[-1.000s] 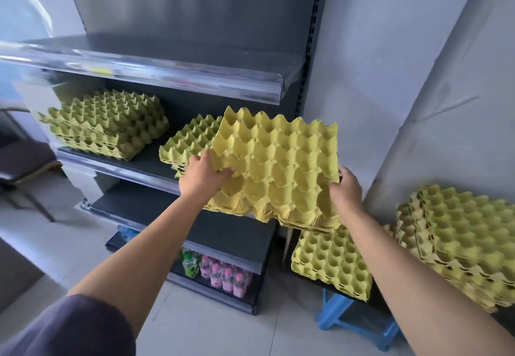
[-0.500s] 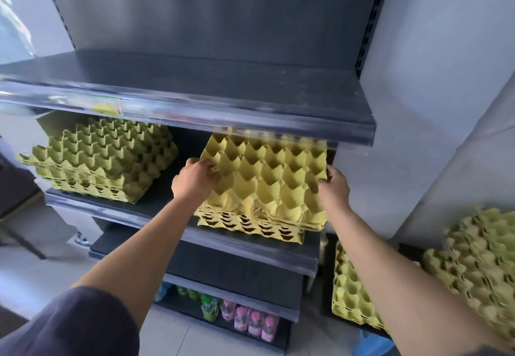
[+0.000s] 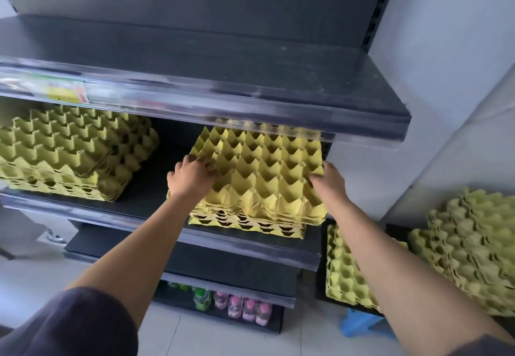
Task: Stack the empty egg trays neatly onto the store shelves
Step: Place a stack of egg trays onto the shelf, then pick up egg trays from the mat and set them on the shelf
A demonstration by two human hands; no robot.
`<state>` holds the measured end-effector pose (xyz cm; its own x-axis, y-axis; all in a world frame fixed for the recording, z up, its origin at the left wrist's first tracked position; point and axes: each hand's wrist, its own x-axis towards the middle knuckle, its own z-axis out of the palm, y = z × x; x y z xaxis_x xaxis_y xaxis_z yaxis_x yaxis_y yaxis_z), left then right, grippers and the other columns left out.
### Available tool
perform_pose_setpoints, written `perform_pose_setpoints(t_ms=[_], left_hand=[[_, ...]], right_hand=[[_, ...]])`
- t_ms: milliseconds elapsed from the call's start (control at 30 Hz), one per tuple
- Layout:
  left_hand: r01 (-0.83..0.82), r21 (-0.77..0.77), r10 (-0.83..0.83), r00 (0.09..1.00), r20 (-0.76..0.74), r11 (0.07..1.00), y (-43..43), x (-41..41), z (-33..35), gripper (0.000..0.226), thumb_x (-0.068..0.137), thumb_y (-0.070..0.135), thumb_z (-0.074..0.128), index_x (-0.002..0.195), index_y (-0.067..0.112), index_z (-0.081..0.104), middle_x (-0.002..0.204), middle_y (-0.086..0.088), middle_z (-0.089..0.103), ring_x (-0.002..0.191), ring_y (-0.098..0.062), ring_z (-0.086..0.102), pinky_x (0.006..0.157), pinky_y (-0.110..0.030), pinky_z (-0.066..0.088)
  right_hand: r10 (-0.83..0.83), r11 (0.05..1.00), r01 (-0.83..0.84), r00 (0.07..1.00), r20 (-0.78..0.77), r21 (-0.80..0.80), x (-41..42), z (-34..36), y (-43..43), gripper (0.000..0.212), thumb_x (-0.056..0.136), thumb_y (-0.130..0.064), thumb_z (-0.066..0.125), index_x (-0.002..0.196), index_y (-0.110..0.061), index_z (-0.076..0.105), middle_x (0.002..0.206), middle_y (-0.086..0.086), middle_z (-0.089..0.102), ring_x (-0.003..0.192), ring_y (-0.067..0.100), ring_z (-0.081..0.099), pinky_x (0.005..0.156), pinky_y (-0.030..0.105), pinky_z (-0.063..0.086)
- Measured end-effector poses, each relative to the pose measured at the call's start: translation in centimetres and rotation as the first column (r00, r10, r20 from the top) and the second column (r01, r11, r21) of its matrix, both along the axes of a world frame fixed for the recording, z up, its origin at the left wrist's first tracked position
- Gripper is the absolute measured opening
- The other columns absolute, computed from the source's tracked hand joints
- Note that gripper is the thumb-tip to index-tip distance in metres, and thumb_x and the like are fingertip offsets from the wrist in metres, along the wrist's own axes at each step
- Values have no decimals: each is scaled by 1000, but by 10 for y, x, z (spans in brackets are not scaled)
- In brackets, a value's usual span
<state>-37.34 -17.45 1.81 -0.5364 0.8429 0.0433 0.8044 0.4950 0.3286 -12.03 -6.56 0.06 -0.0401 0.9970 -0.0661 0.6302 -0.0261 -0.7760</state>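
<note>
My left hand has its fingers curled over the left edge of the top trays, and my right hand grips the right edge the same way, so both are clamped on one small bundle of yellow egg trays. The bundle sits on the pile at the right end of the middle shelf, with its far edge tucked under the lip of the upper shelf and its near edge close to the shelf's front edge.

I judge this to be the setting-down step: the bundle looks slightly askew on the pile, its near edge not lining up with the trays below (the cups have to nest or it will rock). The next move calls for a small nudge to square the corners, a light press down, then letting go with both hands at once.

A second pile stands at the left end of the same shelf, well apart from mine. More loose trays wait off the shelving to the right, so there is plenty left to fetch.
</note>
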Motion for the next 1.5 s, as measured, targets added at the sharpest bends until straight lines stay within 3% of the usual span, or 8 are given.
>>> perform_pose_setpoints(t_ms=[200,467,700,833,1033,1233,1500], left_hand=[[170,90,-153,974,-169,981,7,29,14,39,90,40,49,128,29,52,138,-3,43,126,-29,38,100,-42,30],[398,117,-366,903,-224,910,33,105,27,31,95,38,44,124,32,53,132,2,53,122,-23,46,101,-41,34],[519,215,-463,846,-264,827,66,208,28,22,93,31,46,108,24,60,111,2,63,109,-22,54,98,-39,34],[562,263,-491,821,-291,784,90,280,20,19,88,22,54,103,16,65,100,-3,66,100,-28,56,89,-40,39],[567,244,-521,822,-228,787,114,369,-21,20,89,21,54,106,15,64,99,-4,67,98,-28,58,84,-39,38],[574,-16,-574,815,-81,818,128,416,-107,27,93,25,45,118,23,56,106,3,63,104,-22,55,87,-35,36],[559,-245,-562,825,67,792,143,431,-246,40,93,29,48,132,24,44,130,-2,50,118,-23,47,94,-39,38]], right_hand=[[31,986,-57,986,164,154,9,12,-12,46,94,-24,53,139,-16,41,130,11,53,113,31,57,91,42,51],[-64,900,-151,883,465,410,74,29,-20,39,98,-26,45,134,-14,47,130,14,52,113,36,51,84,43,48],[-162,823,-167,846,507,542,175,26,-4,32,93,-23,54,122,-12,60,113,15,63,97,39,58,78,44,48],[-156,799,-192,849,506,570,242,16,15,29,89,-20,59,115,-9,64,104,15,66,92,40,61,75,45,51],[-39,874,-242,829,558,422,329,-26,42,33,95,-24,50,125,-14,59,116,11,63,104,35,58,85,44,49],[120,957,-249,806,579,148,379,-110,48,37,98,-26,45,133,-18,50,122,9,57,108,30,56,86,41,49],[202,978,-144,843,498,-153,405,-267,51,46,96,-25,47,140,-14,39,132,13,46,116,33,50,88,42,48]])
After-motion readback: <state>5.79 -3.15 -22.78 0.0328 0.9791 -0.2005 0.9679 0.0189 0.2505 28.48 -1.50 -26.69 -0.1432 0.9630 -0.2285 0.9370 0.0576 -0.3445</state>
